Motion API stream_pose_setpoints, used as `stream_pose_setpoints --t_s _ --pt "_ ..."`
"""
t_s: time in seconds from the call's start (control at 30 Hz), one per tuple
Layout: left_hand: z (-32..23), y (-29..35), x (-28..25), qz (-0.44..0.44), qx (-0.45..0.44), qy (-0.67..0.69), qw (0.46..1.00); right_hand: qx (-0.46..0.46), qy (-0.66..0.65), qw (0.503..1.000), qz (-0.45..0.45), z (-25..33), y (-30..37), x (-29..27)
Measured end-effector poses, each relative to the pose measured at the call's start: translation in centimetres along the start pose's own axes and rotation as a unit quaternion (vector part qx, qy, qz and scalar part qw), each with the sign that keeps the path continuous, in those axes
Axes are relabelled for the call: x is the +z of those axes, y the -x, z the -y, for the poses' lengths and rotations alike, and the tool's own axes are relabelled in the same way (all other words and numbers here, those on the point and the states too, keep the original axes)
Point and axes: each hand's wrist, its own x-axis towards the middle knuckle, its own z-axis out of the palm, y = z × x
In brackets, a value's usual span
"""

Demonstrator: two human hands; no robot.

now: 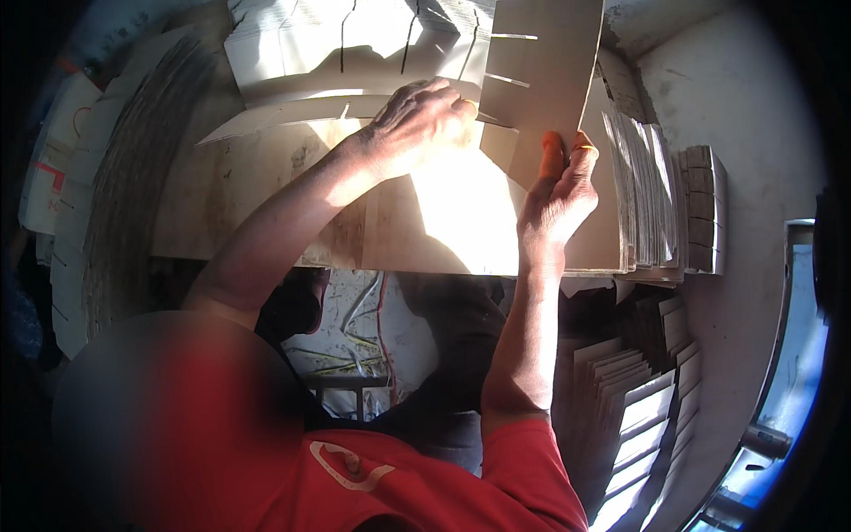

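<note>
My right hand (563,195) grips the lower end of a slotted cardboard divider (551,80). An orange covering shows on its thumb or finger. The divider stands up from the table's far right, with short slots along its left edge. My left hand (424,126) is closed at a long narrow cardboard strip (284,115), which runs left from the fingers and has a slot in it. Its fingertips are partly hidden in glare, close to the divider's left edge. Behind the strip are several white slotted cardboard pieces (372,40), set side by side.
A wooden table (266,195) lies under my hands, with a bright sunlit patch. Tall cardboard stacks stand at the left (146,168) and right (651,191). More cardboard sheets (612,381) lean below at the right, beside a pale wall (745,142).
</note>
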Motion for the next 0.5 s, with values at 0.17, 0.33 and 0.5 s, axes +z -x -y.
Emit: stream_pose_setpoints --t_s 0.17,0.33,0.5 --pt "-1.7 0.1 -0.3 -0.02 0.014 0.038 0.999 -0.017 0.046 0.999 0.0 -0.9 0.6 1.1" --pt "-4.0 0.8 -0.6 -0.019 0.019 0.069 0.997 -0.004 -0.08 0.996 -0.037 -2.9 0.9 2.5" --pt "-2.9 -0.4 -3.1 0.134 -0.182 0.138 0.964 0.057 -0.071 0.996 0.0 -0.9 1.6 1.5"
